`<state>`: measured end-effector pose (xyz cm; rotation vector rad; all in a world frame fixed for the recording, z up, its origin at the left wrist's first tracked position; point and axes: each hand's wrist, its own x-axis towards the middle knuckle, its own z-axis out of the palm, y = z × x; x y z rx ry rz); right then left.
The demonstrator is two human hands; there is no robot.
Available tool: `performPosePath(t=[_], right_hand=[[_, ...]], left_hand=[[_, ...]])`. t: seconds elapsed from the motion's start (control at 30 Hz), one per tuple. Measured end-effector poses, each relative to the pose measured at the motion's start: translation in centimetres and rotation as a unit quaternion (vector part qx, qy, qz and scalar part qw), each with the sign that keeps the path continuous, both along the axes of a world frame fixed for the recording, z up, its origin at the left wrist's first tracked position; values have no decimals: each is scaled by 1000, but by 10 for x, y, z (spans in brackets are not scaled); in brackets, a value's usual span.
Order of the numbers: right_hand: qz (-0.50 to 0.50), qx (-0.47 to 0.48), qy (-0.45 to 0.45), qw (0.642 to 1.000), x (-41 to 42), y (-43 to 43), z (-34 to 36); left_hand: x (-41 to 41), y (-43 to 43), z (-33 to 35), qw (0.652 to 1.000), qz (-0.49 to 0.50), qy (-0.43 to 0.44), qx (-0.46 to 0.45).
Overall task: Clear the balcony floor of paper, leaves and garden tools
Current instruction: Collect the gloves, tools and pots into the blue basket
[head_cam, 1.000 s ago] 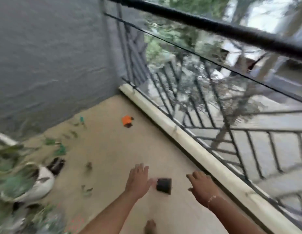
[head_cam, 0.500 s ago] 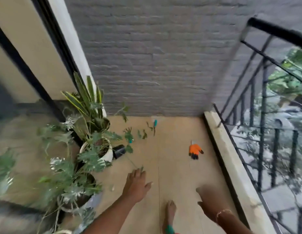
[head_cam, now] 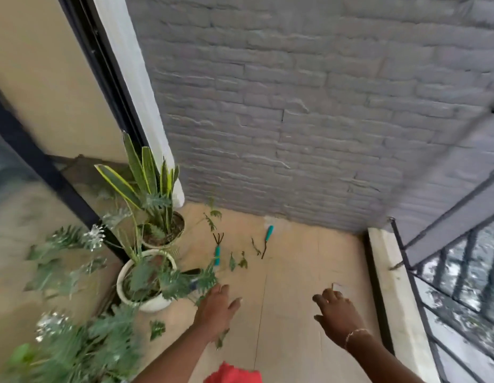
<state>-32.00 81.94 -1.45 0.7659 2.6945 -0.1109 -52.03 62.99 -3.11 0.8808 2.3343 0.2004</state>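
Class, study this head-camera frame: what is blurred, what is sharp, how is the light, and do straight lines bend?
Head view: the railing at right and the foliage at lower left are smeared by motion blur; the brick wall and the teal-handled rake at centre read fairly sharp; the light is soft, without hard shadows; the wide lens leans the door frame steeply.

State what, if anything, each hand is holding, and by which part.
Neither hand holds anything. The left hand is spread open above the floor, and the right hand has loosely curled fingers with nothing visible in them.
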Motion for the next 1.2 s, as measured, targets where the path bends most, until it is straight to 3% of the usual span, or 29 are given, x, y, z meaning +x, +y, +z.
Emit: performPosePath(t=[0.4, 0.6, 0.8, 0.97, 1.2], right_hand=[[42, -13, -28, 999, -182, 177, -32], [-18, -67, -16, 997, -269, 272, -38], [-19, -77, -45, 996, -318, 333, -68], [32, -42, -65, 997, -339, 384, -157], [113, -101, -126, 980, -360, 422, -334]], left_hand=[[-187, 190, -35, 998, 39, -42, 20], [-279, 293, -37, 994, 50, -86, 35], [-301, 382, -80, 989, 102, -105, 35], [-274, 424, -148, 969, 160, -177, 63], [-239, 438, -295, 903, 335, -260, 72]])
